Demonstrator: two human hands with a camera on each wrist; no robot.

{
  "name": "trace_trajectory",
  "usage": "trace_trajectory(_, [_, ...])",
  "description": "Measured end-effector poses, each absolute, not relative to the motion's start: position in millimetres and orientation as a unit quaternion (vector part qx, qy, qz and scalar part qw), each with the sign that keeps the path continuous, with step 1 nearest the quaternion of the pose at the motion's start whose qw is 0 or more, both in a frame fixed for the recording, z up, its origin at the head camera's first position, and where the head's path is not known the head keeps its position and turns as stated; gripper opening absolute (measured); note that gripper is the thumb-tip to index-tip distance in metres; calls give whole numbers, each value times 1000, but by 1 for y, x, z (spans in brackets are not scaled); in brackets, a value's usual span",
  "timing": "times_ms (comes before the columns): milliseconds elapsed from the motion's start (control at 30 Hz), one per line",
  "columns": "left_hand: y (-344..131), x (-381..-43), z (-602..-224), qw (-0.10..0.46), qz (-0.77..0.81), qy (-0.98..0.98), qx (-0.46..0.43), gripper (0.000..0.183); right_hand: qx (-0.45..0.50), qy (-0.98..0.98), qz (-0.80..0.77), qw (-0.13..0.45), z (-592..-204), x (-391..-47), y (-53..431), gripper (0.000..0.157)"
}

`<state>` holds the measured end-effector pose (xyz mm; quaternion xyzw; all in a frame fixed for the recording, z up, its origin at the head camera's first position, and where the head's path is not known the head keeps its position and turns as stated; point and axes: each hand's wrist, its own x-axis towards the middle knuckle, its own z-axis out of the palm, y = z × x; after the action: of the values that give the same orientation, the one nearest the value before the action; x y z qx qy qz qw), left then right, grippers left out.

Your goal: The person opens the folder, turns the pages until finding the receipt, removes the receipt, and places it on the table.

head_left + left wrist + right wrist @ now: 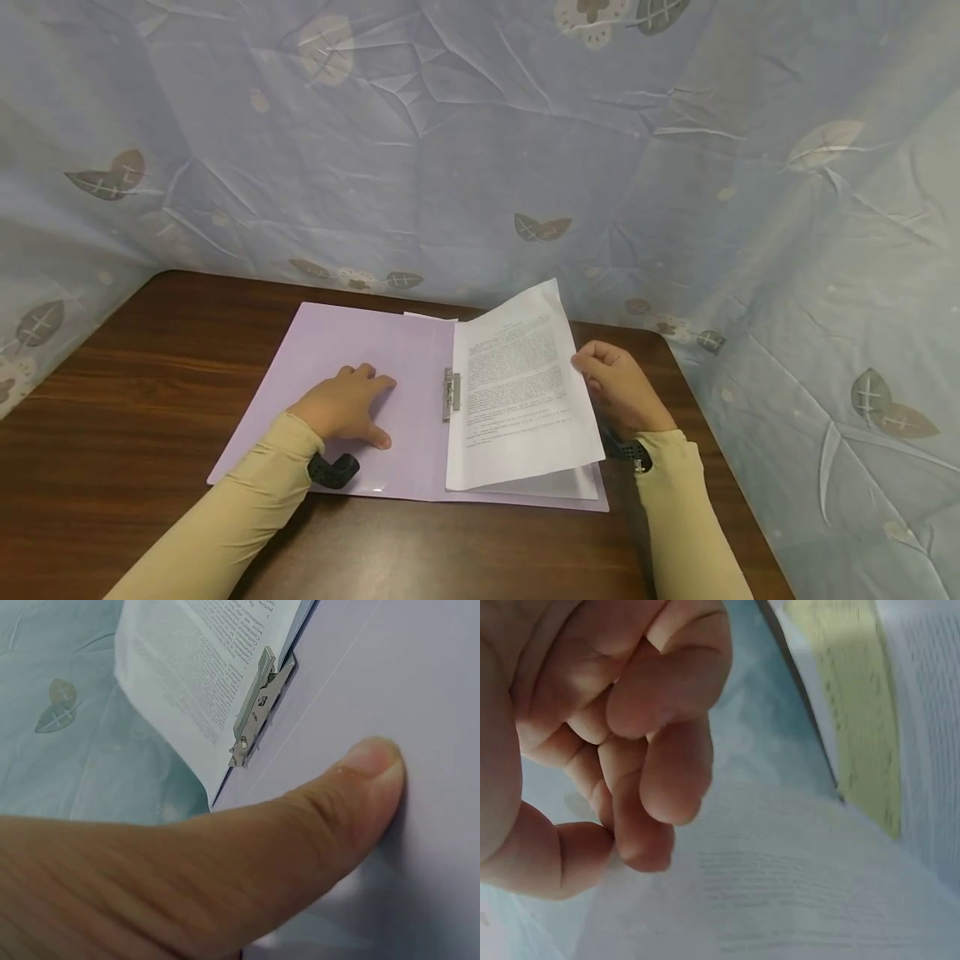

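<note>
A light purple folder (408, 358) lies spread flat on the table, with a metal clip (451, 396) along its spine. Printed sheets sit under the clip on the right side. My left hand (345, 406) rests on the bare left cover, fingers spread; its thumb (330, 814) shows near the clip in the left wrist view. At the right edge of the top printed sheet (517, 392), my right hand (621, 385) pinches the paper between thumb and curled fingers. That sheet is lifted and bowed. Beneath it, the right wrist view shows a yellow strip (859, 712) beside printed text.
The dark brown wooden table (390, 558) has rounded back corners. A pale blue leaf-patterned cloth (450, 167) hangs behind it and at both sides. A white paper edge (429, 316) pokes out past the folder's top. Dark bands circle both wrists.
</note>
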<state>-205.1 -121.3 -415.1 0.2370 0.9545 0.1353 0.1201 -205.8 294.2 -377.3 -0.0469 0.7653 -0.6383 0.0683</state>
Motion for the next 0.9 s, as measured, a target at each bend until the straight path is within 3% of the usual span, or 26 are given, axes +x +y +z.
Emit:
trace_trajectory(567, [-121,-206,-416,121,124,958,230,92,-28,798,-598,-67,-344,-208,217,20])
trace_trajectory(900, [-123,-210,-421,121,119,958,233,95,-73,789,-605,-82,-345,-205,158,15])
